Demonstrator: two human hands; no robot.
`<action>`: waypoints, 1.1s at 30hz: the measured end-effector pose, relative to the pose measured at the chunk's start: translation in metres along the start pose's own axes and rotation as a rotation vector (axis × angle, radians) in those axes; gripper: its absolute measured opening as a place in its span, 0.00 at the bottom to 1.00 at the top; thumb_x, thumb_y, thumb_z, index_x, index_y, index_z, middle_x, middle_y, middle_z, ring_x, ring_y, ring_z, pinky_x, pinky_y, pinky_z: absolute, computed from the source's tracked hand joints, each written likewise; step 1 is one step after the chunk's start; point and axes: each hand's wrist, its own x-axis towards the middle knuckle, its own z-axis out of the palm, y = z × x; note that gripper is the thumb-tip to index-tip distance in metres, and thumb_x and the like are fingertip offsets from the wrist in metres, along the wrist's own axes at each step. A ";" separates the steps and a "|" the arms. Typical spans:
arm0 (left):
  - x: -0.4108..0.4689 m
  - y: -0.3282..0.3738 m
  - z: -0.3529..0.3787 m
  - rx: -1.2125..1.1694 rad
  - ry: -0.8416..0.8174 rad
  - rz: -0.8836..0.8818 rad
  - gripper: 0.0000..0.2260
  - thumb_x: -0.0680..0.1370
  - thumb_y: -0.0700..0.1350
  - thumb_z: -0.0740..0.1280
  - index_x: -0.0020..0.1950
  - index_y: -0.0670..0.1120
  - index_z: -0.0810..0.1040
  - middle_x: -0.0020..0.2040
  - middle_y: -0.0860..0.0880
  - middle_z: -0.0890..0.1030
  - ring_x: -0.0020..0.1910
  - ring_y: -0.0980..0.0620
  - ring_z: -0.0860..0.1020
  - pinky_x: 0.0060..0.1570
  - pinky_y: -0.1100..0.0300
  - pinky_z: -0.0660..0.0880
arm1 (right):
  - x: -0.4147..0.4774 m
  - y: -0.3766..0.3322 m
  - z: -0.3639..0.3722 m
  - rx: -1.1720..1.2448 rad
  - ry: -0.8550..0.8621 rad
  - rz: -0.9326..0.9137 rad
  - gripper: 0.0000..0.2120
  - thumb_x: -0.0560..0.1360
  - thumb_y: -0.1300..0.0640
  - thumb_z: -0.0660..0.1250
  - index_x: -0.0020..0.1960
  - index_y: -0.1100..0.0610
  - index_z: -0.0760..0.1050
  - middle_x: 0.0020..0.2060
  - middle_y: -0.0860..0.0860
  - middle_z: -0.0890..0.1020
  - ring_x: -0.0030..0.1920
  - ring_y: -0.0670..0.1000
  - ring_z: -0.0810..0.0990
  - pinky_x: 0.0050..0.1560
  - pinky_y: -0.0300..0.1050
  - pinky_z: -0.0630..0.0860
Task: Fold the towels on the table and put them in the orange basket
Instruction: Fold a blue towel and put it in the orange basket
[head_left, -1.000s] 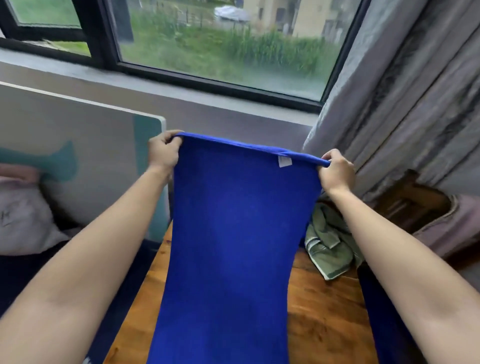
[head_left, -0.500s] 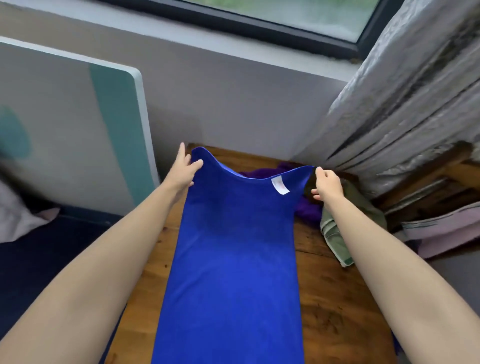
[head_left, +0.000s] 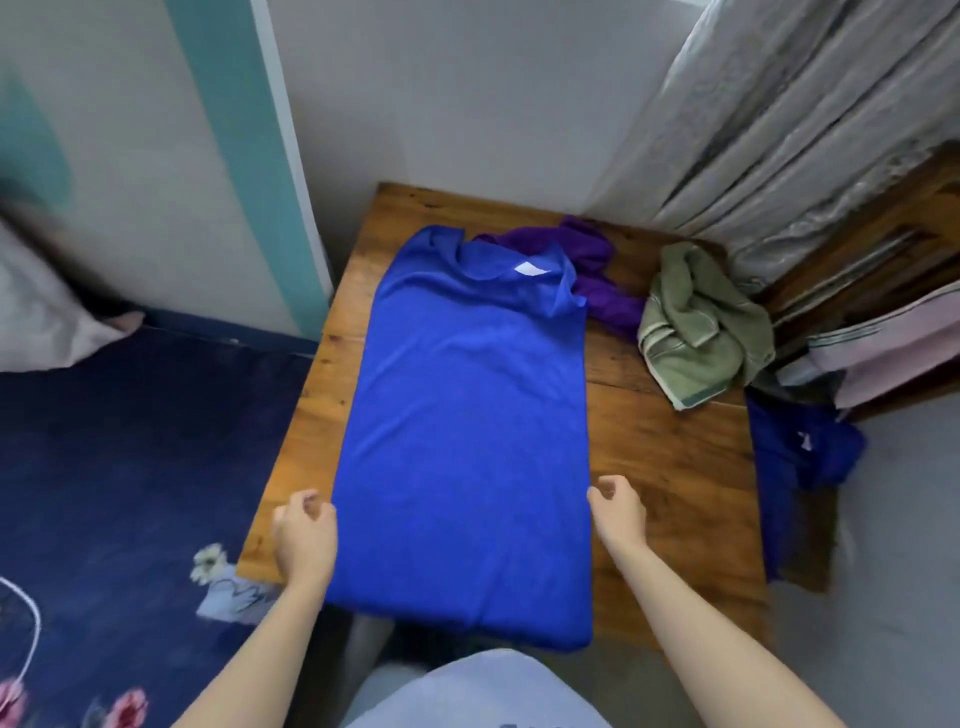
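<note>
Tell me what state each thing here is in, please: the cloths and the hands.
blue towel: spread flat lengthwise on the table, far edge rumpled, not yet folded.
purple towel: crumpled, against the blue towel's far right corner.
green towel: crumpled heap on the table, unfolded.
left hand: fingers curled at the blue towel's left edge; grip unclear.
right hand: fingers curled at its right edge; grip unclear.

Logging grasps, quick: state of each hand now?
Left hand: fingers curled at blue towel edge; grip cannot be told.
Right hand: likewise, cannot be told.
</note>
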 end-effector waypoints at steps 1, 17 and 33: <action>-0.012 -0.020 -0.001 -0.010 0.057 -0.078 0.12 0.75 0.37 0.63 0.58 0.37 0.74 0.56 0.34 0.73 0.56 0.36 0.72 0.54 0.49 0.67 | -0.014 0.013 0.003 0.017 0.016 0.012 0.14 0.77 0.58 0.62 0.60 0.62 0.72 0.59 0.60 0.76 0.60 0.59 0.74 0.55 0.46 0.69; -0.058 -0.114 0.001 -0.230 -0.346 -0.257 0.04 0.76 0.37 0.65 0.43 0.43 0.77 0.45 0.44 0.79 0.39 0.51 0.75 0.35 0.59 0.73 | -0.096 0.134 0.064 0.649 0.152 0.399 0.15 0.72 0.62 0.69 0.54 0.61 0.66 0.48 0.56 0.72 0.48 0.54 0.70 0.49 0.44 0.65; -0.113 -0.111 -0.083 -0.522 -0.365 -0.038 0.04 0.75 0.37 0.68 0.45 0.41 0.73 0.40 0.43 0.79 0.26 0.56 0.79 0.38 0.59 0.74 | -0.169 0.120 -0.016 0.879 -0.011 0.162 0.11 0.76 0.66 0.60 0.36 0.57 0.71 0.32 0.52 0.79 0.23 0.42 0.78 0.37 0.41 0.72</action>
